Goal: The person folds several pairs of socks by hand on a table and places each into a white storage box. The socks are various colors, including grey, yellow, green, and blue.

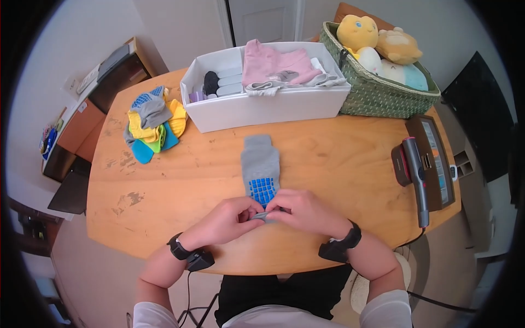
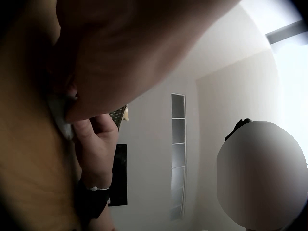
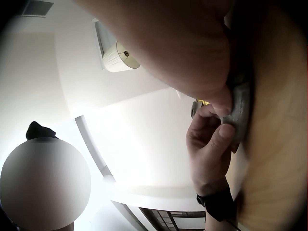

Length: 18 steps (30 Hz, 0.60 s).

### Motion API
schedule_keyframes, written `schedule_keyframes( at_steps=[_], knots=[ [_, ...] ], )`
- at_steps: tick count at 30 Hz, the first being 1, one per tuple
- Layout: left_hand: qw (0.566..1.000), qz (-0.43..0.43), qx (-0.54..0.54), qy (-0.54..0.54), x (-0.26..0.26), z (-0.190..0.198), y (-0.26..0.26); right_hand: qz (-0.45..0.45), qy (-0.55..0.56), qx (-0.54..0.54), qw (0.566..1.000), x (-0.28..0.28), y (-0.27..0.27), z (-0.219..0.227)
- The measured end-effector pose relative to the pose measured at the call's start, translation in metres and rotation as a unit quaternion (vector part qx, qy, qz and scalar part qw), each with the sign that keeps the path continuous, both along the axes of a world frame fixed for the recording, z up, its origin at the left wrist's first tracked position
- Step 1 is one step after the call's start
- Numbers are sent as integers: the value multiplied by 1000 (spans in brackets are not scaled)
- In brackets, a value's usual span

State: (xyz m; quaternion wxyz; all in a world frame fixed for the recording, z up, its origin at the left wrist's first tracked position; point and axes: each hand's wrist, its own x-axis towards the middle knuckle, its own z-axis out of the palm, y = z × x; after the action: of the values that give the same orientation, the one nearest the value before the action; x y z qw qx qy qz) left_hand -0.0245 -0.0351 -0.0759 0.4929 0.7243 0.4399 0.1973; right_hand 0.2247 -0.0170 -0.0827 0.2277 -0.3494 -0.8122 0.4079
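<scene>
A grey sock (image 1: 260,156) with blue grip squares on its sole lies lengthwise on the wooden table, its cuff pointing away from me. My left hand (image 1: 232,217) pinches the near, toe end between thumb and fingers. Close beside it, my right hand (image 1: 306,210) pinches the same end, which looks bunched or folded over. In the left wrist view the grey fabric (image 2: 61,118) shows as a thick fold under the fingers. The right wrist view has the folded sock (image 3: 242,108) low over the tabletop, with the left thumb against it.
A pile of colourful socks (image 1: 156,120) lies at the back left. Behind the sock stands a white box (image 1: 268,112) of folded clothes, next to a green woven basket (image 1: 383,98) of plush toys. On the right are a cordless-looking handheld device (image 1: 418,180) and a dark framed panel (image 1: 437,164).
</scene>
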Motion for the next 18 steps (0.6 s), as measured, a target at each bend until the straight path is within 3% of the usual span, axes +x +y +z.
schedule_keyframes(
  at_steps=[3, 5, 18],
  knots=[
    [1000, -1, 16, -19, -4, -4, -1, -16, -22, -65, 998, -3, 2, 9],
    [999, 0, 15, -35, -7, -8, -2, -8, 7, 22, 1000, -1, 1, 7],
    [998, -10, 56, -40, -5, -7, -2, 20, -7, 5, 1000, 3, 3, 3]
  ],
)
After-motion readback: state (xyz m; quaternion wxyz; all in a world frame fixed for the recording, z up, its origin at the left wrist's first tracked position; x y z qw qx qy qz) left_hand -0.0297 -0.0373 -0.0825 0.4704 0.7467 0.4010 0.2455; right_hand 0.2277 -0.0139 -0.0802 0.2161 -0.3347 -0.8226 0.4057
